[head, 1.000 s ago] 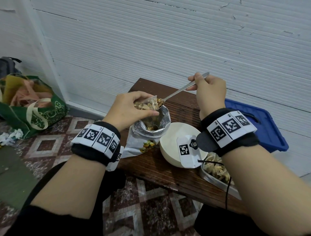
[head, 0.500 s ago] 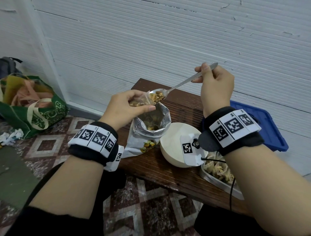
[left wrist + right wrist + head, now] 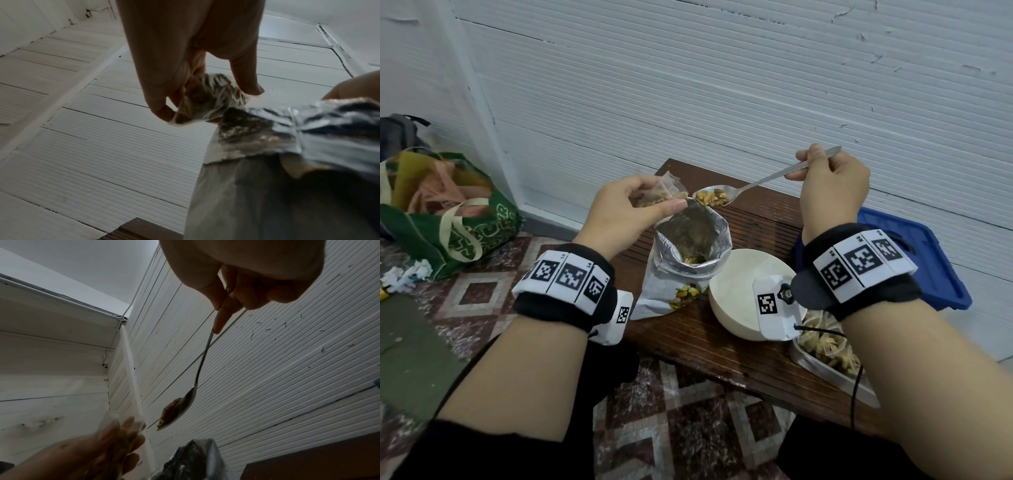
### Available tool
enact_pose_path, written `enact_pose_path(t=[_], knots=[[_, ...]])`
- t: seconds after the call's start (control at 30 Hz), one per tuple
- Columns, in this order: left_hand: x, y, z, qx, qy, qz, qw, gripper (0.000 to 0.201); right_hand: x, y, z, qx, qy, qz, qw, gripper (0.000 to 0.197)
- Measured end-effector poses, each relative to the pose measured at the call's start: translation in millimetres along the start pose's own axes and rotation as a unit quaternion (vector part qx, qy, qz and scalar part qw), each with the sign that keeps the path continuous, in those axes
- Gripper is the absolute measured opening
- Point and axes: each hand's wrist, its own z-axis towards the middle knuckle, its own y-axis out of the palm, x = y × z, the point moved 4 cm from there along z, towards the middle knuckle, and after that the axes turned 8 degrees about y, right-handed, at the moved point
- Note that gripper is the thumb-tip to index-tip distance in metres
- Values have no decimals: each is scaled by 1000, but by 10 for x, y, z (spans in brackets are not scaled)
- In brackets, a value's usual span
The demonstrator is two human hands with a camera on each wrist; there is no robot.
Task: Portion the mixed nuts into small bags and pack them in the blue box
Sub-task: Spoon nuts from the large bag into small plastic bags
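Surroundings first: one green tote stuffed with cloth sits on the patterned floor at left of the head view, scraps of crumpled paper just below it, and a ribbed white wall fills the upper frame. One dark slatted table occupies the centre. On it stand one foil pouch, mouth open with nuts visible inside, one white bowl just right of the pouch, and one metal tray holding filled small packets at lower right, partly hidden by the right wrist band. One blue box lies at right, largely blocked by the right forearm. Left hand pinches one small clear bag between thumb and curled fingers, above the pouch mouth; nuts show inside the bag. Right hand is clenched round the handle of one spoon, thumb and forefinger gripping. Spoon bowl, loaded with nuts, sits just right of the bag opening, near it but apart.
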Motion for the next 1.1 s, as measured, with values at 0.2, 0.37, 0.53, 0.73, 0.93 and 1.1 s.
enact_pose_path(t=[0.2,0.37,0.53,0.73,0.93,1.1], knots=[[68,-58,-30,20,-8,-83,996,59,114,98,-163,-54,-3,-96,994,26],[143,-23,-59,19,3,-78,997,59,317,300,-467,-136,-50,-182,973,29],[175,3,-78,20,18,-94,995,57,403,381,-545,-136,-90,-199,966,36],[358,76,-109,16,49,-104,993,40,357,318,-487,-168,-52,-157,972,19],[562,287,-156,-17,67,-105,992,41,235,114,-409,-137,-10,-94,986,26],[706,537,-225,-38,71,-111,991,45,103,-132,-336,-159,13,-26,987,31]])
